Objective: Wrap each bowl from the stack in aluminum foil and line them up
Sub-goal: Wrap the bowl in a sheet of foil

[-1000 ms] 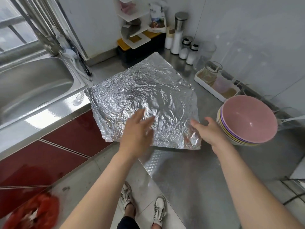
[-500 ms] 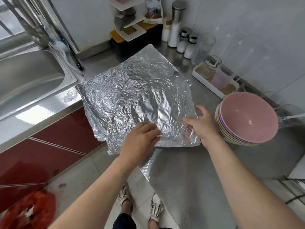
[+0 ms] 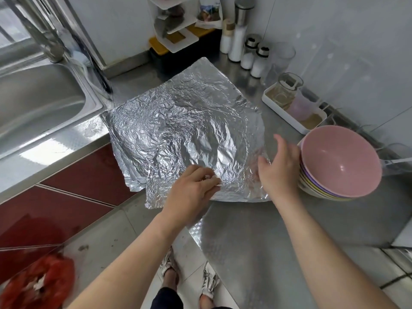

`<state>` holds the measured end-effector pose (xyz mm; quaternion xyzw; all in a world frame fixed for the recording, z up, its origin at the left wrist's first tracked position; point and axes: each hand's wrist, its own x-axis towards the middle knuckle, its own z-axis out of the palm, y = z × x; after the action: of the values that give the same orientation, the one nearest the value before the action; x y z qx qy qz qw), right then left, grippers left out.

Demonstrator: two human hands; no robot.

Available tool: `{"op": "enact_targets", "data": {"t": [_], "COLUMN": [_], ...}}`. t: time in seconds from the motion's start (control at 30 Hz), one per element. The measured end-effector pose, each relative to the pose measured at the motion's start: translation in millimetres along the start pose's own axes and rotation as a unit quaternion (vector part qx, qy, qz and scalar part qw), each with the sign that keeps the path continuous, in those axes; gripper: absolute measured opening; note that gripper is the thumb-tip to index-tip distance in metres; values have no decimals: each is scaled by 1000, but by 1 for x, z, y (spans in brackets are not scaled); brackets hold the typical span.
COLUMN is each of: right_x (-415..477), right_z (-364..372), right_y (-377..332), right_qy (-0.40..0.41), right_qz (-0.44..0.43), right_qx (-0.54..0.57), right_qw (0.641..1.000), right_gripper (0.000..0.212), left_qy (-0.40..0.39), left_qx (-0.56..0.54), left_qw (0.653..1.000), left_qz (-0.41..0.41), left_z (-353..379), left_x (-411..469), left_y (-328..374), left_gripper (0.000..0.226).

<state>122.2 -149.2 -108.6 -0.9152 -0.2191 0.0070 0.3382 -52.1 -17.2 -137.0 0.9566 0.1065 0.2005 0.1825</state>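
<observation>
Lying crinkled across the steel counter, the sheet of aluminum foil serves as the landmark, one corner overhanging the counter's edge toward the red cabinet front. At the foil's near edge the left hand rests palm down, fingers curled with their tips pressed onto the sheet; whether they pinch it, I cannot tell. At the foil's right corner the right hand hovers with fingers spread and holds nothing, just beside the stack of bowls. That stack, a pink bowl on top, stands just right of the foil. Left of the foil lies the sink; behind it stand seasoning shakers.
</observation>
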Motion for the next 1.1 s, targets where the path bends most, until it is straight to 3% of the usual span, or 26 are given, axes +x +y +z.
{"op": "enact_targets", "data": {"t": [0.07, 0.13, 0.2, 0.37, 0.77, 0.93, 1.1], "right_x": [-8, -18, -28, -30, -25, -23, -22], "right_z": [-5, -1, 4, 10, 22, 17, -1], "right_y": [-16, -23, -20, -1, 2, 4, 17], "right_qy": [26, -69, -160, -158, -99, -91, -130], "right_qz": [-208, -339, -398, -449, -518, -495, -505], "right_qx": [-40, -22, -29, -57, -136, -133, -120], "right_qw": [977, 938, 903, 878, 839, 854, 845], "right_gripper": [36, 21, 13, 10, 12, 21, 21], "left_qy": [4, 3, -2, -19, -36, -31, -30], "left_qx": [6, 24, 14, -37, 25, 47, 14], "left_qw": [1000, 1000, 1000, 999, 995, 989, 992], "left_qz": [2, -7, -21, -13, 92, 134, 126], "left_z": [0, -2, -3, -14, -20, -11, -3], "left_x": [2, 5, 5, -3, 5, 16, 10], "left_y": [0, 0, 0, -11, -21, -18, 0], "left_gripper": [22, 24, 29, 27, 29, 17, 13]}}
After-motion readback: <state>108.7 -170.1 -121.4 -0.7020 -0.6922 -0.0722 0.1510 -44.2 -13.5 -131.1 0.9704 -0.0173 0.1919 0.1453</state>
